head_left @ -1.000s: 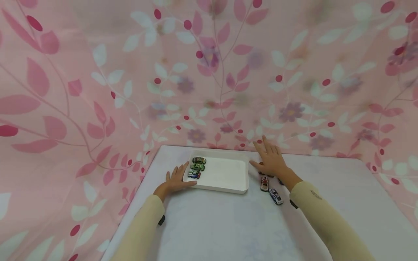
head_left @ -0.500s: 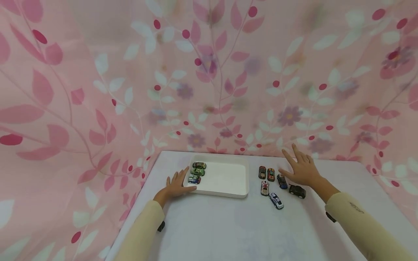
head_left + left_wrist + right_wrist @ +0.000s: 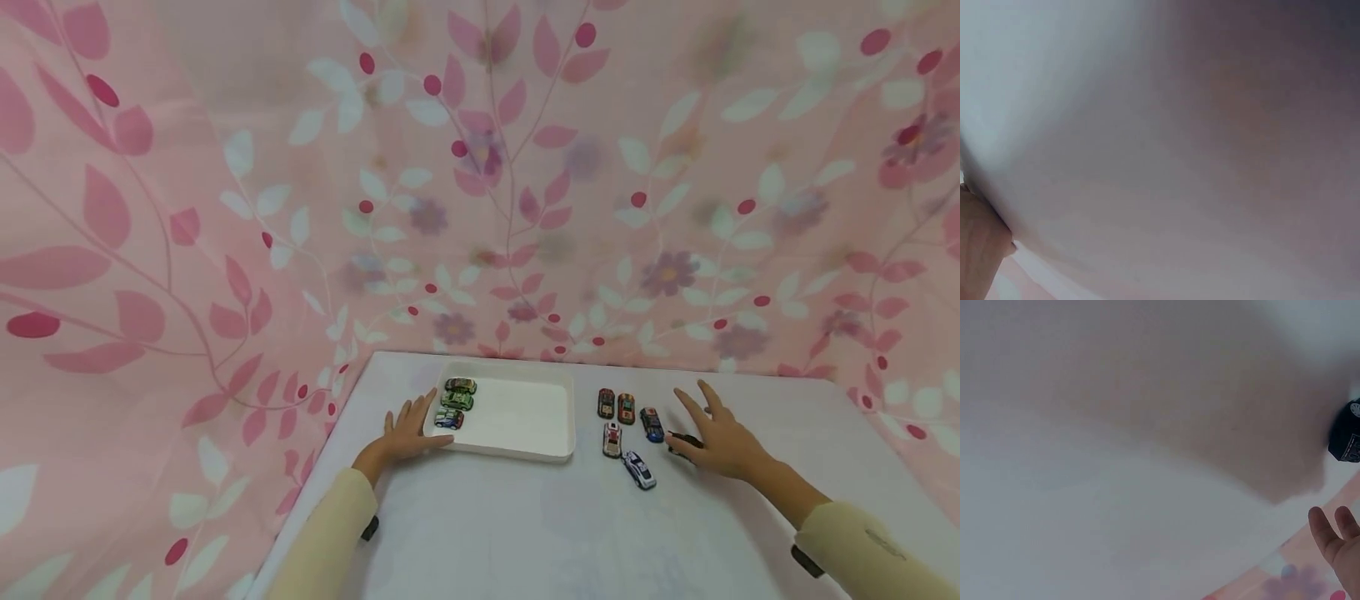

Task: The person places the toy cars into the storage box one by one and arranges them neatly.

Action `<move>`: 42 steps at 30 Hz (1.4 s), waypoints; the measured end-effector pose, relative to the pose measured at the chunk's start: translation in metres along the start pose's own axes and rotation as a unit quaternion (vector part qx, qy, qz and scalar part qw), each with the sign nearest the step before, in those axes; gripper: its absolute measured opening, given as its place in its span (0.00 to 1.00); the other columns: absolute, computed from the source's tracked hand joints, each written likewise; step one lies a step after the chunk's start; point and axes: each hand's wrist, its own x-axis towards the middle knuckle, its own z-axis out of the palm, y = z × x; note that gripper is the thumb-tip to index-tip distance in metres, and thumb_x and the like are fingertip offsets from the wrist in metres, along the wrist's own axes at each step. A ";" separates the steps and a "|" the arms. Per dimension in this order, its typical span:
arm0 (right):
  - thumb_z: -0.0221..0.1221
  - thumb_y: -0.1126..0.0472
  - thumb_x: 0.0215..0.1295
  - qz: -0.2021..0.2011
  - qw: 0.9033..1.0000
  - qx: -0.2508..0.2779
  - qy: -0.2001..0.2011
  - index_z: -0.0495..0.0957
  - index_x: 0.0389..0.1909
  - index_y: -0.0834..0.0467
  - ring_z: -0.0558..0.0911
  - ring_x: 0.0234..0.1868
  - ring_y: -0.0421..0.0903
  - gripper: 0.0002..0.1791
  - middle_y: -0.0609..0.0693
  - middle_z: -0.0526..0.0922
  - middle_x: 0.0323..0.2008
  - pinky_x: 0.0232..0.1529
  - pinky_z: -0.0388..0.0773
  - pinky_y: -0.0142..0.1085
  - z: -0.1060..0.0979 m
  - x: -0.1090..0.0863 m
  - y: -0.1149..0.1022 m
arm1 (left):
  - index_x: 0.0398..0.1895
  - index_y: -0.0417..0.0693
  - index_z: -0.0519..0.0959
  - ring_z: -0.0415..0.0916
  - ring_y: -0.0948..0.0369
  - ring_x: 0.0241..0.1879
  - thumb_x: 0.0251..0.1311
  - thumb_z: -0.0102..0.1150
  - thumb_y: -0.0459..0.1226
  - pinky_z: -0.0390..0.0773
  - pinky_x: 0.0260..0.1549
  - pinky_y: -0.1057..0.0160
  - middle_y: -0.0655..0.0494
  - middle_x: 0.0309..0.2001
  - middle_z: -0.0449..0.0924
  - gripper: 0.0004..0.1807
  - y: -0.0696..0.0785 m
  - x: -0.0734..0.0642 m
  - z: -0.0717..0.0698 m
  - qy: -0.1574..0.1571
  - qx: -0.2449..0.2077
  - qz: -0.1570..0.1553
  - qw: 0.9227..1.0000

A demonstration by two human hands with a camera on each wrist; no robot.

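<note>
My left hand (image 3: 405, 435) rests at the left end of a white tray (image 3: 521, 412), fingers spread along its side and thumb at the front rim. Inside the tray, at its left end, a brown-and-green toy car (image 3: 461, 385), a green toy car (image 3: 457, 401) and a white-and-blue toy car (image 3: 449, 418) lie in a column. My right hand (image 3: 726, 443), fingers spread, is over a black toy car (image 3: 681, 444) and partly hides it. That black car also shows at the right edge of the right wrist view, above the fingertips (image 3: 1316, 517).
Between the tray and my right hand lie a dark toy car (image 3: 606, 403), an orange one (image 3: 626, 408), a blue one (image 3: 652, 424), a red-and-white one (image 3: 612, 439) and a white one (image 3: 639, 470). A pink floral cloth (image 3: 525, 208) hangs behind the white table (image 3: 510, 525).
My right hand has moved right, away from the tray's right end and past the loose cars, then down to the black toy car. My left hand has stayed at the tray.
</note>
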 end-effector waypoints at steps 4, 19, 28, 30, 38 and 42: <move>0.60 0.32 0.60 0.015 0.999 0.027 -0.011 0.54 0.74 0.57 0.68 0.60 0.80 0.51 0.73 0.49 0.72 0.37 0.78 0.65 0.006 -0.005 0.001 | 0.80 0.66 0.38 0.30 0.40 0.78 0.49 0.59 0.71 0.25 0.68 0.30 0.43 0.80 0.39 0.61 0.001 0.000 -0.001 -0.005 0.001 0.001 1.000; 0.70 0.54 0.54 0.006 0.998 0.048 -0.044 0.80 0.44 0.68 0.79 0.37 0.52 0.24 0.61 0.80 0.38 0.39 0.79 0.51 0.019 -0.008 0.006 | 0.81 0.65 0.37 0.30 0.40 0.79 0.48 0.59 0.72 0.26 0.68 0.30 0.43 0.80 0.38 0.62 -0.002 0.001 0.006 -0.012 -0.003 -0.002 1.000; 0.67 0.49 0.60 0.044 0.994 0.073 -0.069 0.79 0.44 0.72 0.75 0.30 0.47 0.28 0.55 0.81 0.31 0.30 0.73 0.40 -0.002 -0.006 -0.004 | 0.80 0.65 0.36 0.29 0.41 0.79 0.50 0.58 0.72 0.25 0.68 0.31 0.44 0.80 0.37 0.62 0.004 -0.001 0.002 -0.025 0.004 0.000 1.000; 0.66 0.48 0.61 0.048 0.994 0.089 -0.052 0.78 0.45 0.73 0.74 0.29 0.46 0.29 0.55 0.81 0.30 0.27 0.71 0.38 -0.009 0.002 -0.011 | 0.81 0.64 0.36 0.29 0.41 0.79 0.50 0.58 0.71 0.25 0.68 0.31 0.44 0.80 0.37 0.62 0.005 -0.001 -0.001 -0.020 0.007 -0.001 1.000; 0.67 0.51 0.61 0.031 0.992 0.118 0.008 0.78 0.51 0.70 0.76 0.35 0.52 0.28 0.64 0.79 0.39 0.30 0.73 0.39 -0.027 0.036 -0.038 | 0.80 0.67 0.34 0.28 0.43 0.79 0.48 0.56 0.74 0.25 0.69 0.32 0.45 0.81 0.36 0.63 0.001 0.005 -0.004 -0.015 0.014 -0.009 1.000; 0.67 0.53 0.62 0.028 0.991 0.130 -0.001 0.78 0.53 0.70 0.74 0.33 0.50 0.27 0.65 0.78 0.41 0.29 0.72 0.37 -0.022 0.047 -0.049 | 0.80 0.67 0.35 0.28 0.43 0.79 0.48 0.58 0.73 0.25 0.69 0.31 0.45 0.81 0.37 0.63 0.000 0.006 -0.003 -0.016 0.008 -0.006 1.000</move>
